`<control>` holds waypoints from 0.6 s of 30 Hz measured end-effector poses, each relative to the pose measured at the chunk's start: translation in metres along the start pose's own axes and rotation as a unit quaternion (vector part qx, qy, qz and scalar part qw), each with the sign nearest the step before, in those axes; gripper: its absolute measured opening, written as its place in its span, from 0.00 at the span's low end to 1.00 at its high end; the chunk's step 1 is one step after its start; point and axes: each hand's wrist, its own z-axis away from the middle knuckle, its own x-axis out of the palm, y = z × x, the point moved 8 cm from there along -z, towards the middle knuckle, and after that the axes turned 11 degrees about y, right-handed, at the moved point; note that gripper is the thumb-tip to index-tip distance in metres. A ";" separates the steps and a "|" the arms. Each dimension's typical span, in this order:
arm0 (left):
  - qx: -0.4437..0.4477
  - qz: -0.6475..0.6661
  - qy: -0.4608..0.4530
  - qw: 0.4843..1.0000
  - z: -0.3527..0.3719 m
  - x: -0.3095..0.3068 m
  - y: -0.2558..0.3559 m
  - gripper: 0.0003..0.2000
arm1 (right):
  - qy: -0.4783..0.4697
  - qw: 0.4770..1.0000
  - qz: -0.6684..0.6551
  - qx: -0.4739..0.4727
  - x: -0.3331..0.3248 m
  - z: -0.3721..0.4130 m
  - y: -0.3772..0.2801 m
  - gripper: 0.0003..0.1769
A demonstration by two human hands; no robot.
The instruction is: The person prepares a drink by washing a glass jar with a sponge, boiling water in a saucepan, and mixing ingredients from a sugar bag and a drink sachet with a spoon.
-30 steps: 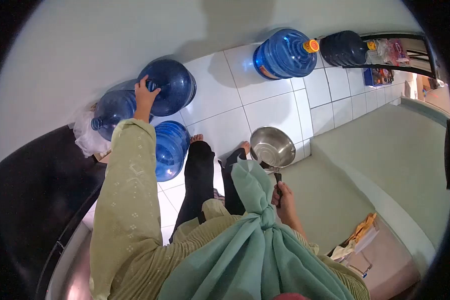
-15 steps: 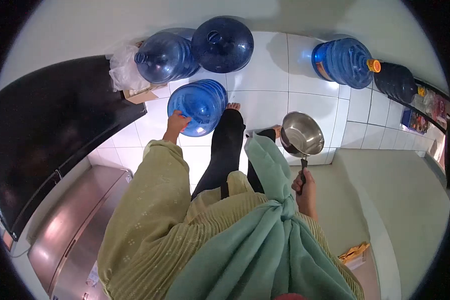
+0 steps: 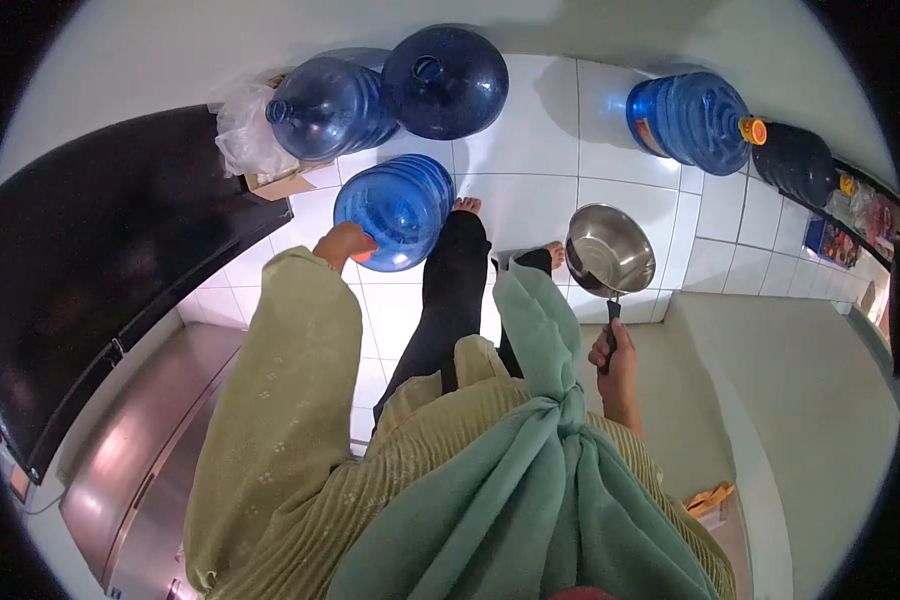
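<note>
Your left hand [image 3: 342, 243] reaches to the neck end of a translucent blue plastic water jug [image 3: 400, 205], round and ribbed, on the glossy white floor tiles [image 3: 525, 215] beside your foot. A smooth orange patch [image 3: 368, 247] shows at your fingertips; whether they pinch it, you cannot tell from this angle. Your right hand [image 3: 618, 362] is wrapped around the slim black handle [image 3: 613, 318] of a shiny, round stainless-steel saucepan [image 3: 610, 250], its open bowl facing up. Near the wall sit two darker, rounded jugs [image 3: 445, 85] with uncapped necks, beside a crinkled translucent plastic bag [image 3: 250, 135].
</note>
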 end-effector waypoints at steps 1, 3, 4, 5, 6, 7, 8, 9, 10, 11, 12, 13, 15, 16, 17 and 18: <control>0.027 -0.050 0.011 0.998 -0.002 -0.010 0.002 0.20 | 0.003 1.000 -0.002 0.005 0.000 -0.003 0.002 0.12; 0.055 -0.102 0.018 0.993 -0.006 -0.008 -0.013 0.19 | -0.008 1.000 -0.017 0.011 -0.003 -0.008 0.005 0.12; 0.115 -0.001 0.041 0.992 -0.006 -0.011 -0.013 0.19 | -0.008 1.000 -0.019 0.012 -0.003 -0.008 0.004 0.12; 0.175 0.100 0.066 0.977 -0.009 -0.014 -0.016 0.20 | -0.005 1.000 -0.007 0.017 -0.004 -0.007 0.003 0.12; 0.162 0.113 0.078 0.977 -0.009 -0.013 -0.023 0.21 | -0.001 1.000 0.005 0.021 -0.004 -0.007 0.003 0.12; 0.162 0.110 0.079 0.977 -0.010 -0.010 -0.028 0.21 | -0.002 1.000 0.002 0.022 -0.003 -0.008 0.002 0.12; 0.191 0.132 0.098 0.968 -0.004 -0.014 -0.023 0.20 | -0.007 1.000 -0.003 0.022 -0.002 -0.008 0.002 0.11; 0.220 0.155 0.116 0.956 0.000 -0.018 -0.018 0.20 | -0.011 1.000 -0.006 0.021 -0.002 -0.008 0.002 0.11; 0.196 0.174 0.114 0.958 -0.001 -0.016 -0.020 0.19 | -0.008 1.000 -0.007 0.021 -0.002 -0.009 0.003 0.11; 0.200 0.175 0.111 0.958 -0.002 -0.014 -0.019 0.19 | -0.003 1.000 -0.006 0.014 0.000 -0.009 0.003 0.11; 0.179 0.185 0.112 0.960 -0.005 -0.010 -0.022 0.19 | 0.003 1.000 -0.003 0.006 0.000 -0.008 0.002 0.11; 0.157 0.195 0.114 0.962 -0.006 -0.005 -0.025 0.20 | 0.007 1.000 -0.002 0.005 -0.002 -0.006 0.002 0.11; 0.153 0.236 0.100 0.954 -0.004 -0.001 -0.021 0.19 | 0.015 1.000 0.018 0.008 0.001 -0.005 0.001 0.11; 0.146 0.275 0.086 0.946 -0.003 -0.001 -0.021 0.19 | 0.014 1.000 0.018 0.005 0.002 -0.006 0.000 0.11; 0.146 0.277 0.087 0.946 -0.004 -0.002 -0.022 0.19 | 0.011 1.000 0.029 0.000 0.002 -0.005 0.000 0.12; 0.154 0.241 0.095 0.953 -0.004 -0.003 -0.023 0.18 | 0.008 0.999 0.039 -0.005 0.002 -0.004 -0.001 0.12</control>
